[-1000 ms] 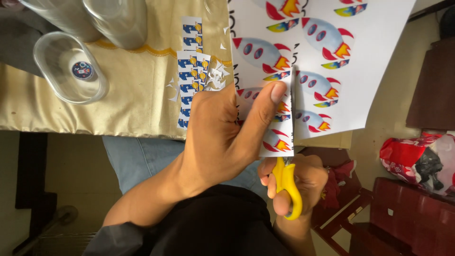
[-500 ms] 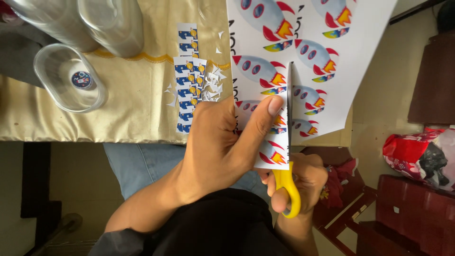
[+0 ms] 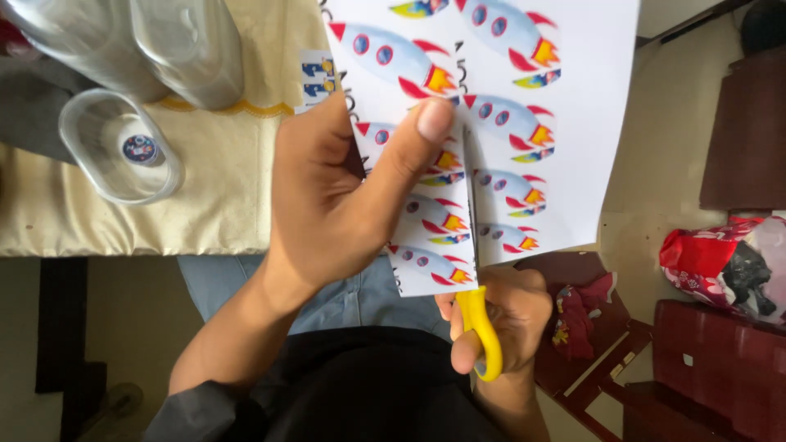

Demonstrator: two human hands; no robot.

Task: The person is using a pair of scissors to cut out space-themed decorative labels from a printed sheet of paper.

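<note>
My left hand [image 3: 344, 205] pinches a white paper sheet [image 3: 499, 65] printed with several red and blue rockets, thumb on top near the cut line. A long slit runs up the sheet, and a narrow strip of rockets [image 3: 430, 237] is partly separated on its left. My right hand [image 3: 503, 315] holds yellow-handled scissors [image 3: 479, 331] below the sheet, their blades [image 3: 471, 196] reaching up into the slit. The fingers of both hands are partly hidden behind the paper.
A table with a cream cloth [image 3: 221, 180] lies to the left, carrying clear plastic containers [image 3: 123, 147] and a clear jar [image 3: 188, 49]. A small printed sticker piece [image 3: 315, 78] lies by the sheet. A red bag [image 3: 720, 262] and dark red furniture [image 3: 712, 360] stand on the right.
The sheet and both hands now look closer and larger. The slit has lengthened up the sheet, and my left thumb sits higher along the strip.
</note>
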